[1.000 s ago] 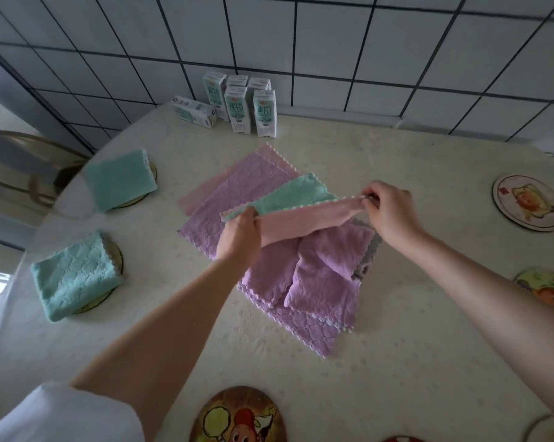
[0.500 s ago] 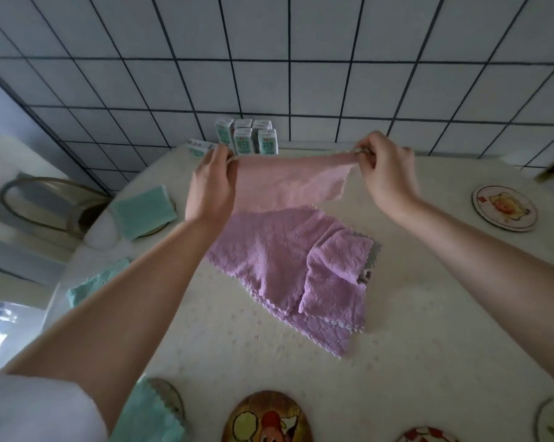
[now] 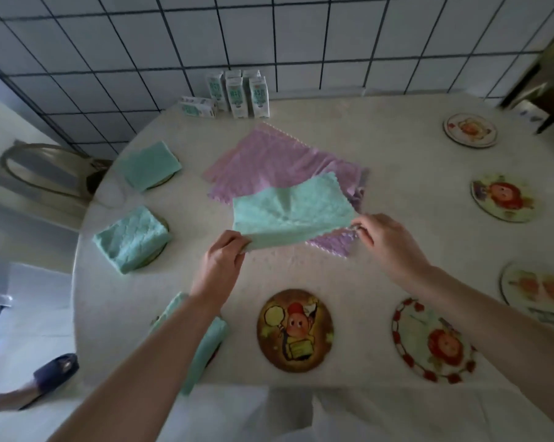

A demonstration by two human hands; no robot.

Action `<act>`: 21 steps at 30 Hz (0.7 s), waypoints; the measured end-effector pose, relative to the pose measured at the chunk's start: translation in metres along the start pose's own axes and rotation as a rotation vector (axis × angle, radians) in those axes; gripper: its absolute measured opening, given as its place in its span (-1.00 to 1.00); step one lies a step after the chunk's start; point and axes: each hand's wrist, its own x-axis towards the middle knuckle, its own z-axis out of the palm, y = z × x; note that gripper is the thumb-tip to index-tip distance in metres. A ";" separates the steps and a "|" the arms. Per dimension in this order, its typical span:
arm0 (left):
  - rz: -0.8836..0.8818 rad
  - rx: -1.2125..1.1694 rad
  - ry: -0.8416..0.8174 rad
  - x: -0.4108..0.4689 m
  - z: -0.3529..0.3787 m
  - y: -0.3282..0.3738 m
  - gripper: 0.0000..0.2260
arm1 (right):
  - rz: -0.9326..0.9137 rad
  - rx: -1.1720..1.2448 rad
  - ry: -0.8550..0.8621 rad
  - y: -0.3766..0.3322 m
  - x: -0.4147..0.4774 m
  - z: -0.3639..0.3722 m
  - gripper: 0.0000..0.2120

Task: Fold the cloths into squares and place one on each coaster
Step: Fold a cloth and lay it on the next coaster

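- Left grip (image 3: 219, 263) and right grip (image 3: 387, 237) each pinch a near corner of the green cloth (image 3: 288, 215), stretched between them.
- Half a second ago it was raised toward the wall, showing pink; now it hangs low over the purple pile (image 3: 269, 161) on the surface (image 3: 396, 173).
- It looks ready for its first fold; the nearest coaster (image 3: 296, 330) is bare.

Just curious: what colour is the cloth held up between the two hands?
Mint green cloth, with a scalloped edge; clearest in the head view.
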 end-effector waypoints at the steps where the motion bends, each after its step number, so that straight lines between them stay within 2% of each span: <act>1: -0.009 -0.009 -0.031 -0.017 0.005 -0.002 -0.79 | 0.026 0.007 -0.040 -0.002 -0.019 0.004 -0.81; 5: -0.102 -0.041 -0.139 -0.076 0.014 -0.001 -0.71 | 0.025 -0.017 -0.183 -0.009 -0.088 0.019 -0.69; 8: -0.116 -0.056 -0.194 -0.111 0.016 0.003 -0.68 | 0.045 -0.011 -0.200 -0.016 -0.130 0.019 -0.62; 12: -0.141 -0.099 -0.227 -0.150 0.020 0.010 -0.69 | 0.097 -0.010 -0.216 -0.025 -0.173 0.016 -0.59; 21: -0.219 -0.127 -0.292 -0.205 0.023 0.013 -0.68 | 0.079 -0.080 -0.291 -0.047 -0.225 0.008 -0.59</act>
